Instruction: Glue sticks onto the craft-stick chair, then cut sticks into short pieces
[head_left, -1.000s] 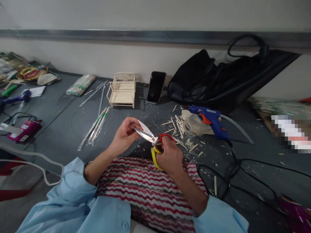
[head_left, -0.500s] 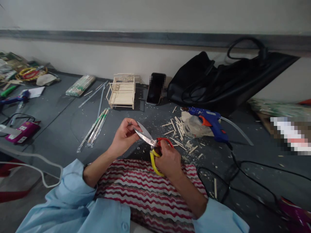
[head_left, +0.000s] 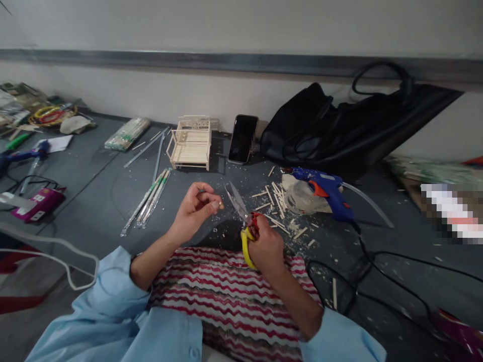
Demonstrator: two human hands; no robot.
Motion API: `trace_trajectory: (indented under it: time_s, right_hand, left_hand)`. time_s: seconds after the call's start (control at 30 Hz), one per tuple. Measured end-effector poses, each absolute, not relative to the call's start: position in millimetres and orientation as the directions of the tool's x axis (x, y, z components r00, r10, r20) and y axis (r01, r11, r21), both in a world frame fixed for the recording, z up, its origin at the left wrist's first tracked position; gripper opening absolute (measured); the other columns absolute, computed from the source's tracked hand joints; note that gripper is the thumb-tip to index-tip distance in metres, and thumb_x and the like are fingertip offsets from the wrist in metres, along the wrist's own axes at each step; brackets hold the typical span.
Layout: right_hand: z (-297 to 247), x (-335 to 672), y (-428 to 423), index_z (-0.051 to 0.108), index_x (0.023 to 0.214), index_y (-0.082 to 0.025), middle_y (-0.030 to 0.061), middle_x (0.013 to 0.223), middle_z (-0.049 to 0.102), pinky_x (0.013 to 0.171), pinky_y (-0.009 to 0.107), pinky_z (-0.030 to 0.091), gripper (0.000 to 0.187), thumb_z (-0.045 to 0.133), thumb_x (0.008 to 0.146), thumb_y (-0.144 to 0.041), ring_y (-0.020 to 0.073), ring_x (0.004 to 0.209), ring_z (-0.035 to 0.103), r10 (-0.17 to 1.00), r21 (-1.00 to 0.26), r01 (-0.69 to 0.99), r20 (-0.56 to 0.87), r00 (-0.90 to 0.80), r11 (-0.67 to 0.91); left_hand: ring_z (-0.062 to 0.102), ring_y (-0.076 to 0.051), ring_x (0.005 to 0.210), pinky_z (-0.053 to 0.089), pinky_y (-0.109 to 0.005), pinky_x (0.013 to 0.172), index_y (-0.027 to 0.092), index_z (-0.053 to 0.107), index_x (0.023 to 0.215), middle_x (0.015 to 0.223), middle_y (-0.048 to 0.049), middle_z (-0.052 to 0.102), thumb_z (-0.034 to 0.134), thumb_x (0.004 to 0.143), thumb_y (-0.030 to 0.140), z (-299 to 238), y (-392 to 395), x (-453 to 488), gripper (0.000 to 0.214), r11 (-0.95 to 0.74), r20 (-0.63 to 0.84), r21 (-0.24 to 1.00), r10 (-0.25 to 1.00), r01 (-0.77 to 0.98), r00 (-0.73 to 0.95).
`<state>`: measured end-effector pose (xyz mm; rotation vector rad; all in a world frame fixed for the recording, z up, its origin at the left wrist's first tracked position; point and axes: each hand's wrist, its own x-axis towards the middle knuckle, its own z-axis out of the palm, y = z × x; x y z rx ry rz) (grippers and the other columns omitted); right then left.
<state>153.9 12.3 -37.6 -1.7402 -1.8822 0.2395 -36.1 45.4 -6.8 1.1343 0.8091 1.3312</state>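
Observation:
My right hand (head_left: 267, 246) is wrapped round the red and yellow handles of a pair of scissors (head_left: 238, 202). The blades point up and to the left and stand slightly apart. Just left of their tips, my left hand (head_left: 194, 211) pinches a tiny pale piece of wooden stick (head_left: 221, 205) between thumb and fingers; most of it is hidden. Blades and left fingers do not touch. Beyond my hands stands a small model made of wooden sticks (head_left: 191, 146). Cut stick pieces (head_left: 278, 198) lie scattered to the right of the scissors.
A blue glue gun (head_left: 326, 188) rests at the right, its cable running forward. A phone (head_left: 242, 138) and a black bag (head_left: 324, 130) are at the wall. Wrapped sticks (head_left: 151, 198) and a stick packet (head_left: 127, 133) lie left. A striped cloth (head_left: 226, 296) covers my lap.
The scissors have moved away to the right from my left fingers, leaving a gap. My left hand has shifted slightly right, and the small pale piece now shows at its fingertips.

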Motion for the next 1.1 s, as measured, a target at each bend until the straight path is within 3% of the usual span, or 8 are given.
trace_trajectory:
  time_s: [0.27, 0.47, 0.97, 1.1]
  right_hand:
    - [-38, 151, 11, 0.054, 0.079, -0.02, 0.0005, 0.058, 0.053, 0.054, 0.026, 0.026, 0.011, 0.048, 0.071, -0.024, 0.0164, 0.057, 0.05, 0.93, -0.306, 0.928, 0.354, -0.097, 0.213]
    - [-38, 151, 11, 0.054, 0.08, -0.02, 0.0009, 0.06, 0.052, 0.056, 0.027, 0.027, 0.011, 0.049, 0.071, -0.025, 0.0167, 0.06, 0.049, 0.913, -0.258, 0.939, 0.391, -0.113, 0.227]
    - [-43, 151, 11, 0.054, 0.072, -0.02, -0.0007, 0.052, 0.05, 0.051, 0.027, 0.023, 0.012, 0.048, 0.072, -0.031, 0.0148, 0.049, 0.045, 0.925, -0.239, 0.945, 0.358, -0.127, 0.222]
    - [-42, 150, 12, 0.054, 0.071, -0.021, -0.0022, 0.05, 0.049, 0.049, 0.026, 0.022, 0.011, 0.049, 0.072, -0.031, 0.0131, 0.046, 0.042, 0.947, -0.303, 0.932, 0.305, -0.101, 0.197]
  left_hand:
    - [0.057, -0.009, 0.066, 0.045, -0.021, 0.063, 0.021, 0.049, 0.097, 0.08, 0.0004, 0.065, 0.071, 0.076, 0.028, -4, 45, -36, 0.031, -0.051, 0.106, 0.929, 0.985, -0.366, 0.133]
    - [0.054, -0.008, 0.063, 0.043, -0.021, 0.059, 0.02, 0.051, 0.093, 0.076, 0.0008, 0.063, 0.074, 0.071, 0.03, 2, 43, -34, 0.033, 0.007, 0.064, 0.91, 0.985, -0.415, 0.157]
    - [0.051, -0.008, 0.06, 0.043, -0.021, 0.058, 0.02, 0.051, 0.093, 0.072, 0.0021, 0.058, 0.074, 0.071, 0.028, 4, 43, -35, 0.033, 0.042, 0.048, 0.908, 0.978, -0.416, 0.205]
    - [0.053, -0.01, 0.063, 0.043, -0.023, 0.061, 0.021, 0.051, 0.095, 0.071, 0.0017, 0.057, 0.065, 0.077, 0.024, -1, 50, -43, 0.023, -0.072, 0.112, 0.974, 0.977, -0.214, 0.179]
